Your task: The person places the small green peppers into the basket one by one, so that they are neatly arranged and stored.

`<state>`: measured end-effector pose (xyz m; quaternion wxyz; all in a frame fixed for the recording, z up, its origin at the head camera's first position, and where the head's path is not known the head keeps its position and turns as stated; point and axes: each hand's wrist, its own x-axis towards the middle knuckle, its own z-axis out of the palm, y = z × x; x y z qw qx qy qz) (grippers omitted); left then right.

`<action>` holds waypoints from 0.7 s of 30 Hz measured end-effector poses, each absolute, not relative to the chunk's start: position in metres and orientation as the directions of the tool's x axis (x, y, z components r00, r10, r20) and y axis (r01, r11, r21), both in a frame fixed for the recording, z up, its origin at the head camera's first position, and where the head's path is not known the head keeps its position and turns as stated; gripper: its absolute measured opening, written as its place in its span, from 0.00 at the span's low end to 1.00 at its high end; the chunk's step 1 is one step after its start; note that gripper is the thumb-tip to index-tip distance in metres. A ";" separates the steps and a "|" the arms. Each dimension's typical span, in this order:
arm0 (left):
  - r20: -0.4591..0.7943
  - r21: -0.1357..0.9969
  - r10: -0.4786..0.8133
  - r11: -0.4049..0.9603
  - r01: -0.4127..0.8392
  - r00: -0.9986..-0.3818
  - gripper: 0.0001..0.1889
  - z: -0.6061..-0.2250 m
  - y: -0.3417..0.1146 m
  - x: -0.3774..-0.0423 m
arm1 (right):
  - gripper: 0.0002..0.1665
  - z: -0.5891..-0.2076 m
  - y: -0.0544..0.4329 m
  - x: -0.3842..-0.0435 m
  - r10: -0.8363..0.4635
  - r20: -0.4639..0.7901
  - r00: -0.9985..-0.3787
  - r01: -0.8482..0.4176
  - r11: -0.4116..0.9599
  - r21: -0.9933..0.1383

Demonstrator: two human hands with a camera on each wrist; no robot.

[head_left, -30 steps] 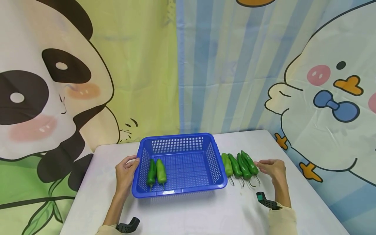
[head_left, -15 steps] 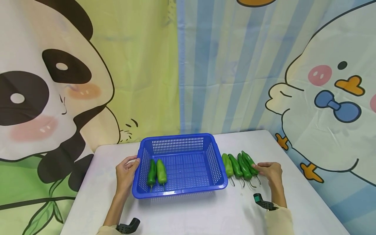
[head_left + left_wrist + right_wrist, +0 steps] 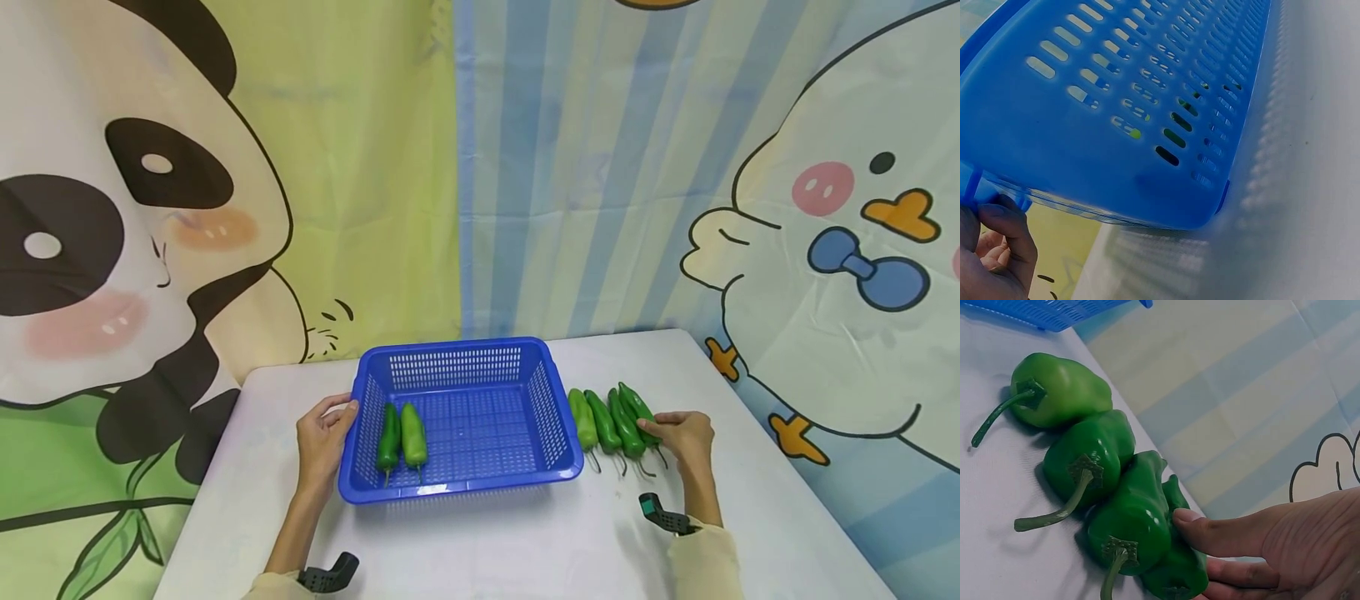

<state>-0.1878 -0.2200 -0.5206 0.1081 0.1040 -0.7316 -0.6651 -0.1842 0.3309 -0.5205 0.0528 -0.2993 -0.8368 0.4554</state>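
Observation:
My left hand [image 3: 321, 437] grips the left rim of a blue plastic basket [image 3: 465, 490]; the left wrist view shows the thumb [image 3: 1007, 215] by the rim. Inside the basket, on the left, lie a dark green pepper [image 3: 387, 446] and a lighter green pepper [image 3: 412, 437]. Several green peppers stand in a row right of the basket. At that row's right end, my right hand [image 3: 688, 433] pinches the outermost green pepper [image 3: 1182, 572]. Its thumb lies between that pepper and the neighbouring green pepper [image 3: 1132, 519], with the fingers on the outer side.
A light green pepper [image 3: 1057, 387] and a dark green pepper [image 3: 1088, 456] make up the rest of the row, stems toward the person. Everything rests on a white table [image 3: 480, 550]. Cartoon-printed curtains [image 3: 360, 183] hang behind and beside it.
My right hand has moved left from beside the outermost pepper, and its thumb now reaches over onto it. My left hand and the basket have not visibly moved.

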 end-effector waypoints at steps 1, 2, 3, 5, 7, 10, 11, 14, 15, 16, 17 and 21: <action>0.022 0.996 -0.297 0.093 -0.006 -0.955 0.19 -0.520 -0.220 -0.188 | 0.25 -0.521 0.330 -0.185 0.552 -0.170 -0.816 0.447 0.416 -0.792; 0.023 0.996 -0.298 0.093 -0.005 -0.954 0.19 -0.520 -0.220 -0.188 | 0.25 -0.522 0.329 -0.185 0.556 -0.158 -0.816 0.442 0.425 -0.790; 0.024 0.996 -0.299 0.091 -0.004 -0.954 0.19 -0.520 -0.220 -0.188 | 0.25 -0.522 0.329 -0.185 0.561 -0.146 -0.815 0.439 0.433 -0.788; 0.023 0.997 -0.298 0.083 -0.002 -0.954 0.19 -0.521 -0.219 -0.187 | 0.24 -0.523 0.328 -0.185 0.569 -0.134 -0.811 0.437 0.439 -0.785; 0.022 0.997 -0.297 0.076 -0.001 -0.954 0.18 -0.521 -0.219 -0.187 | 0.23 -0.525 0.328 -0.186 0.576 -0.128 -0.807 0.438 0.439 -0.785; 0.023 0.998 -0.296 0.070 0.003 -0.955 0.18 -0.521 -0.219 -0.187 | 0.23 -0.526 0.328 -0.186 0.582 -0.129 -0.803 0.440 0.432 -0.787; 0.025 0.998 -0.296 0.069 0.004 -0.955 0.19 -0.521 -0.220 -0.187 | 0.23 -0.527 0.328 -0.187 0.583 -0.130 -0.802 0.441 0.431 -0.787; 0.027 0.997 -0.297 0.074 0.005 -0.954 0.19 -0.521 -0.220 -0.187 | 0.23 -0.528 0.328 -0.187 0.587 -0.136 -0.798 0.444 0.420 -0.791; 0.026 0.997 -0.297 0.078 0.003 -0.954 0.19 -0.521 -0.220 -0.187 | 0.23 -0.528 0.328 -0.187 0.590 -0.139 -0.795 0.448 0.417 -0.791; 0.026 0.997 -0.298 0.080 0.002 -0.954 0.19 -0.521 -0.220 -0.187 | 0.23 -0.528 0.328 -0.187 0.593 -0.142 -0.793 0.450 0.413 -0.791; 0.025 0.997 -0.299 0.081 0.001 -0.954 0.19 -0.521 -0.220 -0.187 | 0.24 -0.529 0.328 -0.187 0.597 -0.147 -0.789 0.454 0.405 -0.794; 0.019 0.996 -0.300 0.086 -0.007 -0.954 0.19 -0.520 -0.220 -0.187 | 0.24 -0.530 0.330 -0.187 0.609 -0.177 -0.773 0.473 0.368 -0.801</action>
